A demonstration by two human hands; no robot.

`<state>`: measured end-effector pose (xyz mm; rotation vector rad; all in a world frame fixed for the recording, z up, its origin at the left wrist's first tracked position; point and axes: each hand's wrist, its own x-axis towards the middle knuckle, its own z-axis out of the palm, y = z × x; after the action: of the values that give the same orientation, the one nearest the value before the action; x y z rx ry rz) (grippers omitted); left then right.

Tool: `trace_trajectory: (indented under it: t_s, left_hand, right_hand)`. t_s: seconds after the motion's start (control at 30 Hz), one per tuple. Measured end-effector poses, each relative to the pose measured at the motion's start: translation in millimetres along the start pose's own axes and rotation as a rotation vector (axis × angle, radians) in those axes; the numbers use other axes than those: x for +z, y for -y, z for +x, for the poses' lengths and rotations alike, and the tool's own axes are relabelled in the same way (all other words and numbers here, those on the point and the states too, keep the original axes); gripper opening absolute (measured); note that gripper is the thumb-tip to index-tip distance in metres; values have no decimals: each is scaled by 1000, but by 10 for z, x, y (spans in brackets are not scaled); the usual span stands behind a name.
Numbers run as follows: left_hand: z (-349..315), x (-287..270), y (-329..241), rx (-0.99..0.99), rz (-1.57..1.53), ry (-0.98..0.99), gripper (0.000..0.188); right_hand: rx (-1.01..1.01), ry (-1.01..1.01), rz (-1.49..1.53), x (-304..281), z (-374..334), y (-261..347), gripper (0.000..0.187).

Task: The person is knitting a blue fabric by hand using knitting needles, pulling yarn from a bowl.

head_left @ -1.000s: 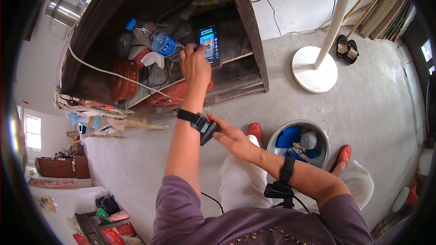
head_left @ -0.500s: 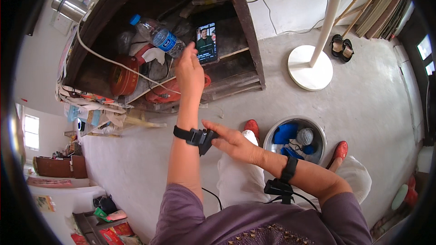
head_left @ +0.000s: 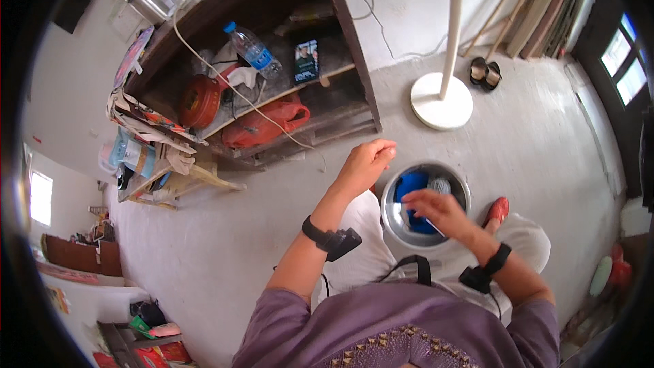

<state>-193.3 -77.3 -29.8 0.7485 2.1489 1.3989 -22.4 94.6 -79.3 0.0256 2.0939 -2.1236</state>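
Right hand (head_left: pixel 439 210) is down in the round shiny steel bowl (head_left: pixel 392 215) at centre-right of the frame, fingers loosely spread over the blue cloth-looking stuff (head_left: pixel 411 187) inside, touching it; can't tell if I've actually gripped any. Left hand (head_left: pixel 366 163) hangs just left of the bowl, lightly curled, holding nothing. Looks like I'm at the sorting-through-the-bowl step, so next I'd guess I need to close my fingers on one piece and lift it clear of the rim.

Further out: one red slipper (head_left: pixel 496 210) right of the bowl, one white round fan base (head_left: pixel 441 99) with its pole toward the upper right, one pair of dark sandals (head_left: pixel 488 73) beyond it. Upper left is the dark wooden shelf unit (head_left: pixel 354 54): one clear plastic bottle with a blue cap (head_left: pixel 253 50), one dark phone (head_left: pixel 307 61) propped up, one red round tin (head_left: pixel 199 101), one red plastic bag (head_left: pixel 262 123).
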Motion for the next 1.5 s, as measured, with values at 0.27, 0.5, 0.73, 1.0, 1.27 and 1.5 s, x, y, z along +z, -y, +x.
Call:
trace_trajectory:
  t_s: [0.27, 0.5, 0.73, 1.0, 1.27, 1.5]
  left_hand:
    - [161, 732, 444, -146, 31, 123, 33]
    - [541, 1416, 860, -303, 189, 295, 32]
    - [873, 2008, 2361, -427, 362, 541, 25]
    - [589, 2222, 3618, -590, 533, 537, 28]
    - [643, 2450, 4604, -502, 640, 551, 47]
    - [935, 2808, 3981, -1128, 392, 342, 50]
  right_hand:
    - [13, -457, -49, -1335, -381, -354, 30]
    - [118, -624, 16, -1719, -629, -767, 33]
    - [75, -661, 46, -1771, -719, -558, 33]
    - [242, -634, 154, -1687, -674, -511, 33]
    - [355, -581, 242, -1652, -451, -514, 30]
    - [473, -604, 280, -1701, -444, -664, 30]
